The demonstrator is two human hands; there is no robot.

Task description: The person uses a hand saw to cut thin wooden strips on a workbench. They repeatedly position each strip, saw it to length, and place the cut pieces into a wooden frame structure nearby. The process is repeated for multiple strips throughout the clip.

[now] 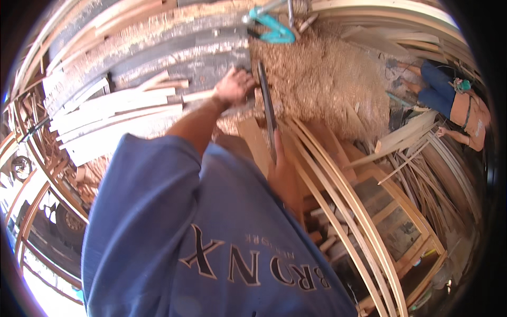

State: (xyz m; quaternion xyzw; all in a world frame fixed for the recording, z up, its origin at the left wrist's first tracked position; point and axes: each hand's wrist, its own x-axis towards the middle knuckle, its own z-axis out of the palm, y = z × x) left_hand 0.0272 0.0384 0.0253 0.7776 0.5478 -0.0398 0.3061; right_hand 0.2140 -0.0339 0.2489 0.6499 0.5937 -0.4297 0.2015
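My left hand [235, 86] is stretched out over the right end of a worn grey workbench [211, 63]. Its fingers look slightly bent and apart, with nothing visible in them, though they are a little blurred. The end of a pale wood strip [198, 95] lies beside that wrist. My right hand [281, 166], lower and closer to my body, is closed around the near end of a long, narrow dark bar [266, 100]. The bar points away from me, its far tip just right of my left fingers. Its exact kind I cannot make out.
Several pale boards [121, 113] lie on the bench at left. Wood shavings [322, 79] cover the ground beyond, near a turquoise metal frame [272, 29]. Long curved-looking strips [343, 211] and a wooden frame [417, 216] stand at right. Another person [462, 111] works at far right.
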